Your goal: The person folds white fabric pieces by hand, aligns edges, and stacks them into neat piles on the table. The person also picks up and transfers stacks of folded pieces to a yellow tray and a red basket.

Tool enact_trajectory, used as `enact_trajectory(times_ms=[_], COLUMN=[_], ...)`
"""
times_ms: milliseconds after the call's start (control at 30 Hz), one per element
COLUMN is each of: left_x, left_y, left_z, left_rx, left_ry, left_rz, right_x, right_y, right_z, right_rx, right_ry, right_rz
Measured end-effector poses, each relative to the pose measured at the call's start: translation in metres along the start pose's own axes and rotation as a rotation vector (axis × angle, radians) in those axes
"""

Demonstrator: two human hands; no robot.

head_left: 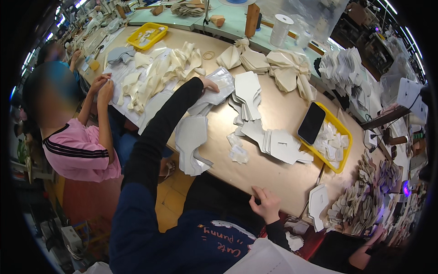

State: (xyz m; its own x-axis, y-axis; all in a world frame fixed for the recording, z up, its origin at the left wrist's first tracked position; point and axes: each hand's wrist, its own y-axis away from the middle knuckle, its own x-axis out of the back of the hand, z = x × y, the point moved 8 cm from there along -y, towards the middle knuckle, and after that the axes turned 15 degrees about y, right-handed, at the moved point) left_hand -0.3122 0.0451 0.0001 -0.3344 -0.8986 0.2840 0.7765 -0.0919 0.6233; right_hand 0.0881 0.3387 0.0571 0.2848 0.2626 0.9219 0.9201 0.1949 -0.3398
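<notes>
My left hand (209, 84) reaches far across the tan table (278, 178) in a dark sleeve. It grips the near end of a fanned stack of pale grey cut pieces (221, 82). Beside that stack lies another pile of white shaped pieces (248, 91), and a loose grey pile (190, 141) hangs over the table's left edge. My right hand (265, 204) rests at the table's near edge with its fingers curled together; I see nothing in it. A spread of white cut pieces (283, 145) lies just beyond it.
A black phone (311, 123) lies on a yellow tray (340, 166) of white scraps at the right. A second yellow tray (147, 35) sits far left. A person in a pink shirt (77, 150) handles cream fabric pieces (155, 75). A white thread cone (279, 28) stands at the back.
</notes>
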Motion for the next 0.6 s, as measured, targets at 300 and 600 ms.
enact_trajectory(times_ms=[300, 600], left_x=[0.000, -0.014], left_y=[0.004, 0.000], left_z=[0.000, -0.006], left_rx=[-0.192, -0.213], left_ry=[0.276, 0.471], left_rz=[0.094, 0.009], right_x=[0.003, 0.005], right_y=[-0.003, -0.002], right_z=[-0.001, 0.001], right_rx=[-0.010, -0.014], right_ry=[-0.044, -0.048], right_rz=[-0.009, 0.001])
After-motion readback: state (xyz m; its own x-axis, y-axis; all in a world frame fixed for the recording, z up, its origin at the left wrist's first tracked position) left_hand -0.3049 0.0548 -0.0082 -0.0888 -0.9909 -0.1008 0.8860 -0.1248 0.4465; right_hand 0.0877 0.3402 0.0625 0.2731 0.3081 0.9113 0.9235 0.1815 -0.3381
